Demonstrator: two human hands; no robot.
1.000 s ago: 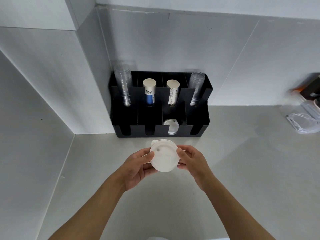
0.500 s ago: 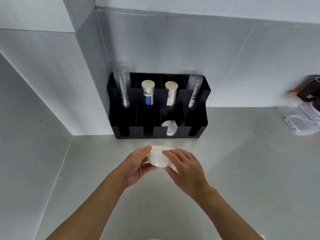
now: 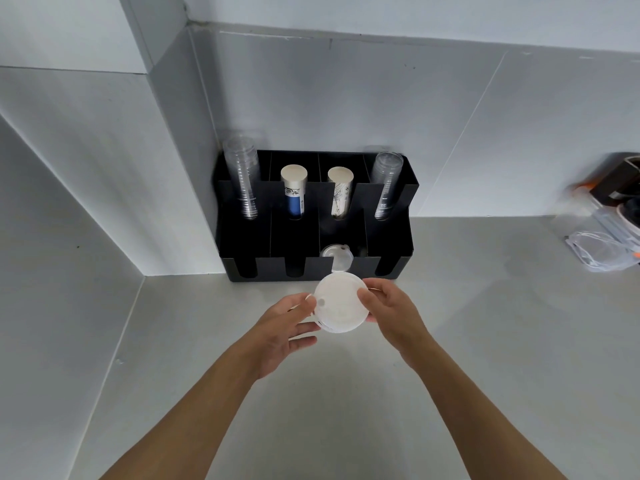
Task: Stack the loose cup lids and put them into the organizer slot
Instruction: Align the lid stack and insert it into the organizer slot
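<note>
No lettering can be read; the blue-and-white label on one paper cup stack and the dark print on its neighbour, both in the organizer, are too small to tell.

A pale grey bench is seen set into a corner, enclosed by plain white panelled walls. Even, soft light is cast across it; clutter is glimpsed, blurred, at far right.
</note>
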